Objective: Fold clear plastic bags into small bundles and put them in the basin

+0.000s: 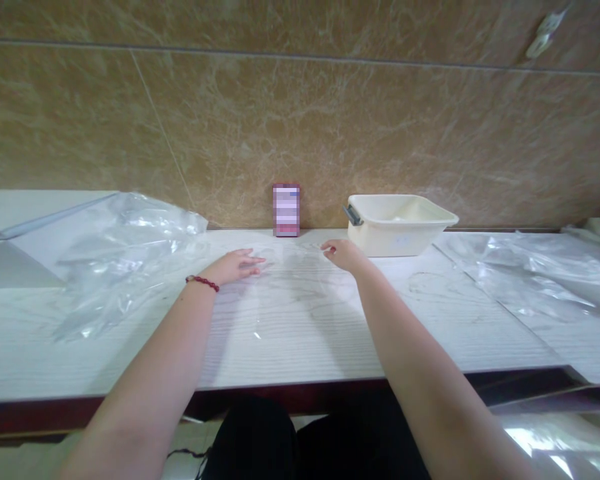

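A clear plastic sheet or bag (285, 293) lies flat on the white table (290, 353) in front of me. My left hand (237, 265) rests on its far left part with fingers stretched out flat; a red bead bracelet circles that wrist. My right hand (343, 255) is at the sheet's far right edge, fingers curled as if pinching the plastic, though the grip is hard to make out.
A cream plastic tub (397, 223) stands at the back right against the brown tiled wall. A small pink box (286, 210) stands upright at the wall. Crumpled clear plastic (125, 260) lies at the left, more plastic sheets (540, 273) at the right.
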A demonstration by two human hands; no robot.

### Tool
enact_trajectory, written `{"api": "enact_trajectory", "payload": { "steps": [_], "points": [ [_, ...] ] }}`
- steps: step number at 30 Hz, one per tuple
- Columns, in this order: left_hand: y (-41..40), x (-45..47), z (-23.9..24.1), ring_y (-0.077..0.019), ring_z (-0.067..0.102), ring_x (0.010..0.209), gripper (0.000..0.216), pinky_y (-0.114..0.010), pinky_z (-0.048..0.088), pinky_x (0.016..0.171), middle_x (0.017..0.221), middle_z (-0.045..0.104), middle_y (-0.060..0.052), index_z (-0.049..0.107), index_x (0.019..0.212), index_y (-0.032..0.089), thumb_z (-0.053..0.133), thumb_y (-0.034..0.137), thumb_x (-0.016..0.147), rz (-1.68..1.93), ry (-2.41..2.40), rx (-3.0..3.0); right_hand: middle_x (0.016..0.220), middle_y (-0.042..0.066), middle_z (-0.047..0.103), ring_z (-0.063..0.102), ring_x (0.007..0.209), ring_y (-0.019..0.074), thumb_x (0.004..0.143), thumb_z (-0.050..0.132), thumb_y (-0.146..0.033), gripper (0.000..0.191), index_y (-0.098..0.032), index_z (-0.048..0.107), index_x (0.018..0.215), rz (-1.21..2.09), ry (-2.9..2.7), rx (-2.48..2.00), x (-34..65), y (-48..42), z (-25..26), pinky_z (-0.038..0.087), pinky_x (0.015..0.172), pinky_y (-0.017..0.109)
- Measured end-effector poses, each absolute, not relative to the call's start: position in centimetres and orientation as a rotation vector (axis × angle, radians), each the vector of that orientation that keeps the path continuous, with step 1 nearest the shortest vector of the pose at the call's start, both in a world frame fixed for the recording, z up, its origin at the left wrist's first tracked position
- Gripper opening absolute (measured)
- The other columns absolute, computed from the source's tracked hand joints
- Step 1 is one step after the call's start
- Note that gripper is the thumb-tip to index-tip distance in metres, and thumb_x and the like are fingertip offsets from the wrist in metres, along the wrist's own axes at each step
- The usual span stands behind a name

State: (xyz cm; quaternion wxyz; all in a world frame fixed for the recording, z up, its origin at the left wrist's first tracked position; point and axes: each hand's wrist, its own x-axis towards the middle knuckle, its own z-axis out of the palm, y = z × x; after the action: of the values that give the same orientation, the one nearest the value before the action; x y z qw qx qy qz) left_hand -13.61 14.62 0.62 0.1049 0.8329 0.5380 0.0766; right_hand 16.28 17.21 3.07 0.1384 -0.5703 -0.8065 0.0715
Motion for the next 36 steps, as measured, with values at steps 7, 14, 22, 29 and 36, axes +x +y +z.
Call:
{"api": "enact_trajectory", "payload": {
  "steps": [7,14,22,29,36],
  "points": [
    [14.9,-12.3,0.5,-0.02,0.042,0.108,0.04,-0.032,0.028,0.092,0.122,0.044,-0.008,0.056,0.106,0.023,0.04,0.044,0.077,0.466,1.514,2.607,0.09,0.011,0.061,0.056,0.084,0.0216,0.069,0.046,-0.042,0.036,-0.015,0.061,0.088,0.188,-2.416,-2.046,18.6,17.3,2.0,0.041,0.068,0.027],
    [13.0,-7.7,1.3,-0.0179,0.045,0.104,0.037,-0.033,0.029,0.091,0.114,0.052,-0.008,0.057,0.104,0.021,0.037,0.04,0.079,0.449,1.328,2.822,0.096,0.017,0.059,0.055,0.09,0.0239,0.073,0.041,-0.026,0.032,-0.009,0.058,0.094,0.151,-2.593,-1.944,17.3,16.1,1.5,0.04,0.072,0.029],
    [10.9,-0.6,2.7,-0.0174,0.05,0.092,0.028,-0.03,0.035,0.082,0.1,0.057,-0.004,0.059,0.099,0.025,0.043,0.029,0.076,0.222,1.132,2.877,0.086,0.01,0.061,0.057,0.08,0.0204,0.071,0.04,-0.017,0.024,-0.015,0.051,0.092,0.139,-2.486,-1.765,17.7,14.8,3.0,0.039,0.062,0.026],
    [11.7,0.1,1.4,-0.0174,0.05,0.088,0.027,-0.03,0.036,0.081,0.092,0.056,-0.004,0.063,0.091,0.026,0.045,0.022,0.072,0.232,1.261,2.759,0.072,0.003,0.06,0.055,0.067,0.0139,0.068,0.049,-0.023,0.023,-0.018,0.045,0.09,0.319,-2.387,-1.542,17.1,14.7,3.0,0.035,0.054,0.02],
    [11.3,-0.4,1.0,-0.0136,0.055,0.068,0.037,-0.025,0.042,0.058,0.08,0.06,-0.006,0.051,0.107,0.016,0.034,0.035,0.08,0.931,1.503,1.899,0.063,-0.002,0.056,0.051,0.059,0.0093,0.068,0.051,-0.022,0.024,-0.017,0.042,0.089,0.405,-2.366,-1.194,16.1,14.7,2.1,0.032,0.054,0.018]
  ]
}}
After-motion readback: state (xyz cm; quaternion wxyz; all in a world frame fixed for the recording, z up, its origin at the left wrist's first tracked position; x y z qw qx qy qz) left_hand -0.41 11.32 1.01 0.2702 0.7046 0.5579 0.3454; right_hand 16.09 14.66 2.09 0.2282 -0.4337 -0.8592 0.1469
